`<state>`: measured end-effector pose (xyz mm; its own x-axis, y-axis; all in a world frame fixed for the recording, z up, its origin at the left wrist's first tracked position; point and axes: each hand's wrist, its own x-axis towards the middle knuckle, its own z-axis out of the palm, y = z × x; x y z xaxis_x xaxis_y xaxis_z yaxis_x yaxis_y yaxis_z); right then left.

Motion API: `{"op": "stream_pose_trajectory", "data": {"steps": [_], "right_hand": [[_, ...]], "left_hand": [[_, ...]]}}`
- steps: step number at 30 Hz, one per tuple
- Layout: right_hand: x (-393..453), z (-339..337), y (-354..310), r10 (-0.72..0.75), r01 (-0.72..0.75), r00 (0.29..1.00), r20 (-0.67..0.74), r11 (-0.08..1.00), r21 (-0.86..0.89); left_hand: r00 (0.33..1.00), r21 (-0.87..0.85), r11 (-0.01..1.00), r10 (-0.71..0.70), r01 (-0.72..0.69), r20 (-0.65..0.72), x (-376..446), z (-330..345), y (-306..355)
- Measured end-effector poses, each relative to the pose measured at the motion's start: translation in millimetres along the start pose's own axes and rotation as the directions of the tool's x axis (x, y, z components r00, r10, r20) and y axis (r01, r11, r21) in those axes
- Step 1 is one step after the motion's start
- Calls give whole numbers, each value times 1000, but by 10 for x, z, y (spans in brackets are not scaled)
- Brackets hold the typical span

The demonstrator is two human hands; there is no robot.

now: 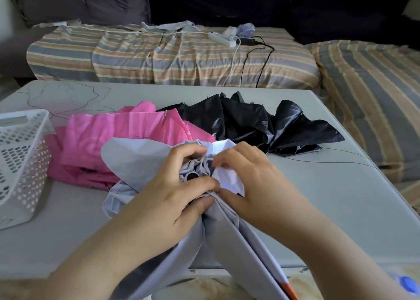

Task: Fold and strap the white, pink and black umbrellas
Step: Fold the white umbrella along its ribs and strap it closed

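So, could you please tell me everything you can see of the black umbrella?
The black umbrella lies unfolded and loose on the grey table, at its far right side. Its fabric looks thin and glossy, crumpled into ridged panels that fan out, with thin rib tips showing at some edges. No strap is visible around it. Its left edge meets the pink umbrella, and the white umbrella lies just in front. Neither hand touches it.
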<state>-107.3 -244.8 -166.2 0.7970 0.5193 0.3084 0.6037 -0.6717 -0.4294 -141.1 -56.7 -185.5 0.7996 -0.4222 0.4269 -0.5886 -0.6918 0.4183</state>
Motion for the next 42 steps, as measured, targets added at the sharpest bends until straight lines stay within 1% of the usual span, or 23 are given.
{"op": "stream_pose_trajectory", "data": {"steps": [1,3,6,7,12,16,20,22,24,25,27,30,32,34,37,40,42], "right_hand": [[0,8,8,-9,9,1000,-14,1000,-7],[9,-28,8,-6,5,1000,11,1000,11],[-10,-92,31,77,-86,985,156,995,48],[-24,-99,37,84,-96,981,177,994,59],[-64,-95,-26,35,-63,980,197,988,138],[-89,-80,-45,0,-35,978,209,986,162],[-92,-96,-36,11,-58,969,246,981,184],[-82,-145,-39,37,-97,952,304,978,183],[-67,-224,-29,90,-180,933,347,955,237],[-58,-258,-21,113,-216,931,348,937,273],[-44,-277,-3,133,-242,930,342,923,299],[-45,-220,-43,143,-263,926,348,908,326],[-49,-198,-70,138,-273,926,351,888,371],[-47,-206,-68,138,-266,933,333,887,378],[-55,-194,-40,162,-245,955,250,904,349],[-55,-168,-20,170,-227,967,190,914,338],[-44,-146,-9,167,-209,975,146,911,355]], "left_hand": [[1000,-2,1000,6,-6,3,0,-3,3],[1000,-5,1000,16,-16,5,-1,-9,3],[1000,1,1000,17,-17,-6,0,-18,-4],[1000,7,1000,14,-14,-12,4,-22,-4],[997,44,998,57,-55,-48,29,-25,0],[999,5,999,34,-34,-27,37,-33,-7],[1000,8,1000,10,-10,2,30,-32,-16],[1000,0,1000,-4,4,19,26,-42,-12],[1000,-6,1000,-5,5,28,23,-54,6],[999,-4,1000,-3,3,33,24,-57,14],[999,-6,1000,-6,6,40,25,-59,35],[1000,-49,999,-16,15,-4,22,-52,29],[997,-73,996,-47,43,-59,20,-45,26],[990,-64,994,-94,87,-105,25,-39,44],[968,-45,982,-189,184,-165,18,-34,67],[921,-111,934,-354,339,-161,13,-52,107],[906,-130,916,-396,379,-148,14,-53,128]]}}
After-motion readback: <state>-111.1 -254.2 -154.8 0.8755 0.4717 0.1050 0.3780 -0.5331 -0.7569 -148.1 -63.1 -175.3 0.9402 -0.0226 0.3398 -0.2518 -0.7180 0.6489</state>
